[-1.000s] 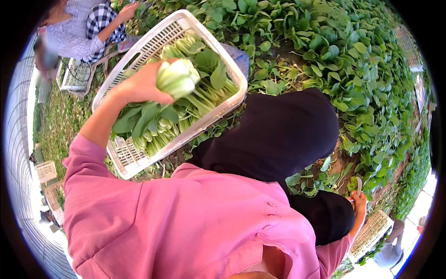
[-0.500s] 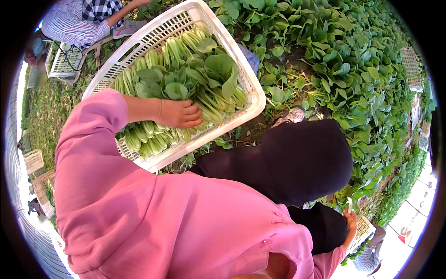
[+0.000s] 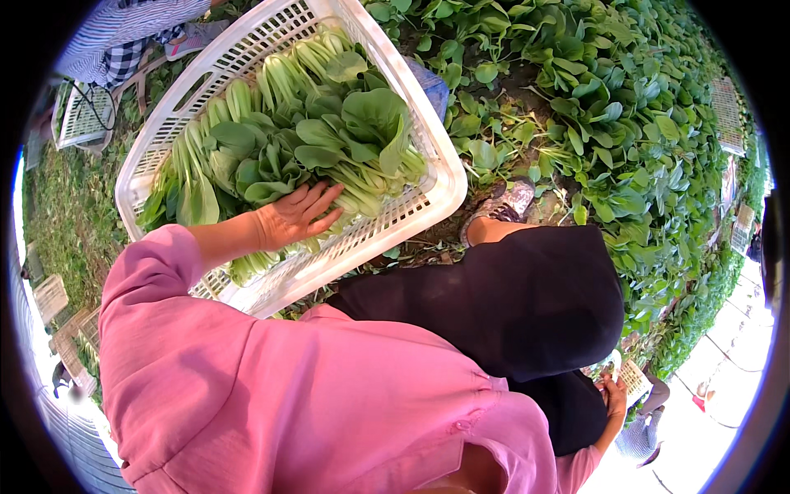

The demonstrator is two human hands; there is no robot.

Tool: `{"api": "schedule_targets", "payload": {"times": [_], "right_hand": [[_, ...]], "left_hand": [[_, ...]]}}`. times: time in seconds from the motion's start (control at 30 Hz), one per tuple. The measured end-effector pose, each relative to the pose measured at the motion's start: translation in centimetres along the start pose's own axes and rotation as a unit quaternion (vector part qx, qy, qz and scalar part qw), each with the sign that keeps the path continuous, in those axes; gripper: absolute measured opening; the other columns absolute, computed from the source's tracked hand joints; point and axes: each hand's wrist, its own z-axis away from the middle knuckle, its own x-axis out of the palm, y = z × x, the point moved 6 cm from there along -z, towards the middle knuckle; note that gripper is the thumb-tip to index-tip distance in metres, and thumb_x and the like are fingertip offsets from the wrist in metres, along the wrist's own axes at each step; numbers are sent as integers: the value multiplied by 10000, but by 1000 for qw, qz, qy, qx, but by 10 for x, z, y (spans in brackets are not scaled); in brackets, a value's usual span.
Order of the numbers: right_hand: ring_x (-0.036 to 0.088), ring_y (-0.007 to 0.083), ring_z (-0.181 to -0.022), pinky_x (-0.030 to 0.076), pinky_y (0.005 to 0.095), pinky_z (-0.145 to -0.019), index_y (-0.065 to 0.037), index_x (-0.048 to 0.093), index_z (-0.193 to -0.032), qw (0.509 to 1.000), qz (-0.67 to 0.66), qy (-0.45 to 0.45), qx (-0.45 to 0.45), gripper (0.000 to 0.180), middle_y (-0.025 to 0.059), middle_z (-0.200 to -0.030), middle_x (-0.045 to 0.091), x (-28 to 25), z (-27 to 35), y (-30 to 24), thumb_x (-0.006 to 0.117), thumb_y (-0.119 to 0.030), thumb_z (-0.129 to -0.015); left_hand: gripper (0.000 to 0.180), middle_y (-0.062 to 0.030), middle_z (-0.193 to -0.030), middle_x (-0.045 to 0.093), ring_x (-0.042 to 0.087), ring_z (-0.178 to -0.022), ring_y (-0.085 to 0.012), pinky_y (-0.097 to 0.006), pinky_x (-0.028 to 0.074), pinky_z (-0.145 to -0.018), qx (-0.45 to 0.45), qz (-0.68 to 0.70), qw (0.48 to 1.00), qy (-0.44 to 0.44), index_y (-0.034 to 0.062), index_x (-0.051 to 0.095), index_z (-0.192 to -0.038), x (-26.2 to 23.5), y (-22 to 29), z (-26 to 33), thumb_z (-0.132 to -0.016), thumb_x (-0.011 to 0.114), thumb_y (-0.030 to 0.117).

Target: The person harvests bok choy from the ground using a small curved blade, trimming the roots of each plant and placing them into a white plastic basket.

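Observation:
My left hand lies flat with its fingers spread on the bok choy packed in a white slatted plastic crate; it holds nothing. The pink sleeve reaches in from the lower left. My right hand shows only partly at the lower right, past my black-clad knee, close to a small pale crate. Whether it holds anything is hidden.
Rows of leafy greens grow in the bed to the right. My shoe stands on soil beside the crate. Another person in a striped and checked top crouches at the top left by a second white crate.
A second ago my left hand held a bok choy head above the crate. It laid the head among the others and now rests open on the pile.

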Motion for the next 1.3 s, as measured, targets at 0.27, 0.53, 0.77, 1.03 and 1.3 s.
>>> {"api": "schedule_targets", "payload": {"times": [0.27,0.53,0.77,1.03,1.3], "right_hand": [[511,90,-420,380,221,-377,-94,583,-969,994,109,14,-21,136,65,-639,635,27,-60,-52,627,-213,-918],[580,170,-430,457,259,-375,-51,567,-1043,998,17,-61,-19,224,140,-697,664,47,-68,-58,622,-226,-914],[615,197,-466,499,280,-408,-47,562,-1058,996,35,-67,-44,210,154,-706,662,38,-85,-57,612,-201,-924],[489,85,-402,383,217,-376,-55,572,-1082,996,-16,-51,-73,217,114,-714,677,47,-71,-40,596,-215,-938],[572,153,-440,440,251,-389,-39,554,-1102,995,-62,-59,-55,216,139,-726,669,53,-42,-42,575,-184,-944]], "left_hand": [[437,-173,-1307,541,588,-1065,-298,-367,459,-871,190,19,981,20,13,512,-1218,-13,3,36,-820,555,188],[529,-144,-1395,466,528,-1155,-311,-432,425,-925,81,-29,996,39,44,467,-1302,42,20,4,-806,583,186],[543,-156,-1381,460,486,-1235,-321,-422,432,-992,12,187,966,-176,46,504,-1294,-30,24,-13,-774,620,151],[489,-155,-1252,510,630,-936,-303,-413,510,-739,-291,241,926,2,37,556,-1177,-42,-45,-120,-705,648,128],[289,-120,-1122,569,637,-927,-318,-443,505,-770,-377,227,895,-68,80,651,-1028,38,-108,-129,-758,627,179]]}}
